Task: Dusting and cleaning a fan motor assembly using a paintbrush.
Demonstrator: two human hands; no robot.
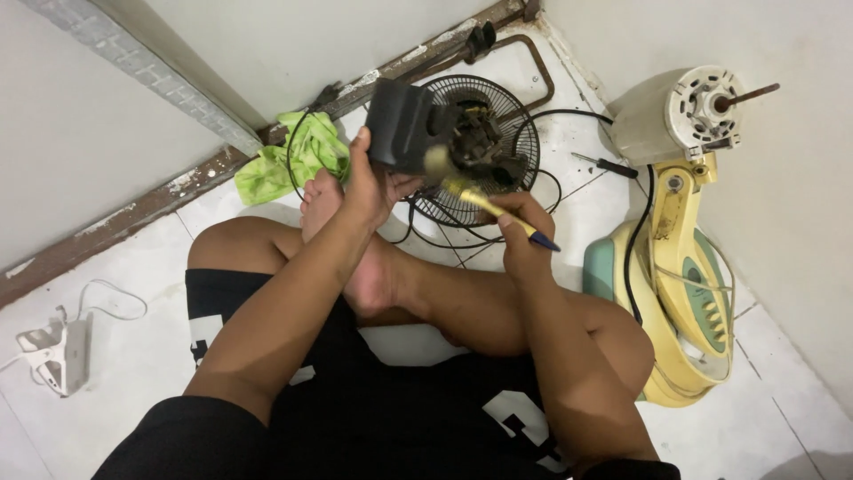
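I sit cross-legged on a white tiled floor. My left hand (366,185) grips a dark fan motor housing (404,124) held up in front of me, its dusty inner parts (475,138) facing right. My right hand (520,233) holds a small paintbrush (484,203) with a yellow and blue handle. The blurred bristles touch the dusty motor. Behind the motor lies a black wire fan guard (515,124) on the floor.
A yellow-green fan stand (684,293) with a cream motor (684,111) leans by the right wall. A screwdriver (606,164) lies near it. A green rag (293,156) sits by the door frame. A white power strip (58,351) lies at left.
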